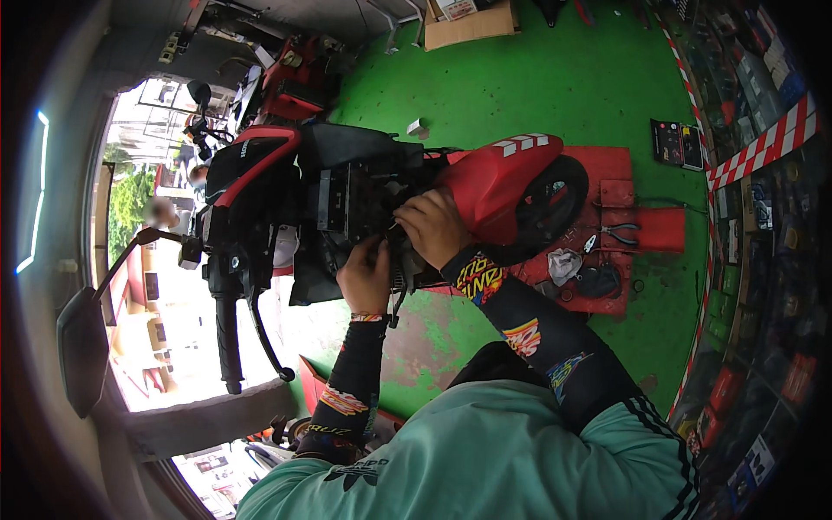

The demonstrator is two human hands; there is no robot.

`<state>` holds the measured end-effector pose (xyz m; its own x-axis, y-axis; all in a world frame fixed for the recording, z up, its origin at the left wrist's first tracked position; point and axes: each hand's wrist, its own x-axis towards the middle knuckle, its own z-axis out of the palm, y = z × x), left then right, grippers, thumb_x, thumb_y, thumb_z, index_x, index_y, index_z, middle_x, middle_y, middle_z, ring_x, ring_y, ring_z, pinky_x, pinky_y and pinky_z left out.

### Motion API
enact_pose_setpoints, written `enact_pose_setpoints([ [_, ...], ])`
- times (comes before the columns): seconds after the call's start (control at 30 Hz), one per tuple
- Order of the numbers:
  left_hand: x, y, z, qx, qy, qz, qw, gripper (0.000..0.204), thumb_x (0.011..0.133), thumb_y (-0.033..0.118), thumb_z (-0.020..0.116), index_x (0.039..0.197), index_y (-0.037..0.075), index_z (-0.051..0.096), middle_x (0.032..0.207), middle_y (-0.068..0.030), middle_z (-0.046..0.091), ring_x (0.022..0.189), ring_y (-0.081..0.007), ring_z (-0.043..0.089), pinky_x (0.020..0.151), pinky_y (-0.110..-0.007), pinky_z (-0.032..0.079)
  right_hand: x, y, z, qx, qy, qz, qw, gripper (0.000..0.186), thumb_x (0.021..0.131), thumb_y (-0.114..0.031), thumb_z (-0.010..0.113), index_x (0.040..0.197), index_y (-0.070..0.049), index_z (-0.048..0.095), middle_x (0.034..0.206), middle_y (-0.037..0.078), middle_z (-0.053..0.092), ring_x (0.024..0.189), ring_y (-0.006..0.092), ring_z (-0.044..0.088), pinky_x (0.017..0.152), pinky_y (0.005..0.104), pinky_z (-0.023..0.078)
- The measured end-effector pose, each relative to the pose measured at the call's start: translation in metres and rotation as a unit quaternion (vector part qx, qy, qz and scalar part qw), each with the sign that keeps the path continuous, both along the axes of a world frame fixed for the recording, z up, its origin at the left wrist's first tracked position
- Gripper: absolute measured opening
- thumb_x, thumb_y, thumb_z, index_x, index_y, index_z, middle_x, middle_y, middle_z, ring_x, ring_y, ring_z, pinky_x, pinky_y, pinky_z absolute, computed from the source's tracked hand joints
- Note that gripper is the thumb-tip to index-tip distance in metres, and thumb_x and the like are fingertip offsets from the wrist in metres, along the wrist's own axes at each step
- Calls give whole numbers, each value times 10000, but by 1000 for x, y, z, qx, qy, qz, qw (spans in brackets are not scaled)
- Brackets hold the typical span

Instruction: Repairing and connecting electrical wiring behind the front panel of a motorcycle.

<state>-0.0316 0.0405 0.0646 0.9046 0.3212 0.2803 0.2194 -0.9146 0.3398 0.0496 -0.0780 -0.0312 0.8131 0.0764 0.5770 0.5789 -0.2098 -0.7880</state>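
A red and black scooter (472, 191) stands across the middle with its front bodywork partly opened, exposing dark internals (342, 204). My left hand (364, 276) is below these parts, fingers curled at their lower edge; what it grips is hidden. Higher and to its right, my right hand (425, 224) has bent fingers pinched around a small, thin piece among the parts, too small to make out. The handlebar grip (227, 334) and brake lever (264, 334) hang to the left of both hands.
A red platform (611, 165) under the scooter bears pliers (620, 234) and a crumpled rag (563, 267). An open black case (676, 145) lies by glass display shelves (754, 260). Cardboard (472, 30) and another red vehicle (295, 91) are behind. A person (160, 212) is in the bright opening.
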Motion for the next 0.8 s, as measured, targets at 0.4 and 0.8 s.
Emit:
enact_pose_setpoints([
  [0.4,6,8,-10,-36,13,39,999,280,868,282,735,1004,40,773,768,-170,722,679,-279,721,645,-363,540,16,-8,9,-41,-84,38,995,86,814,-177,707,894,-148,711,922,-9,625,972,219,567,845,392,428],
  [0.8,31,7,-8,106,-4,29,994,385,832,389,777,746,14,765,613,-154,677,570,-309,694,560,-407,516,-16,7,-1,26,-7,-11,1000,263,828,-165,703,1077,-82,715,1036,30,666,1045,234,578,892,428,450],
])
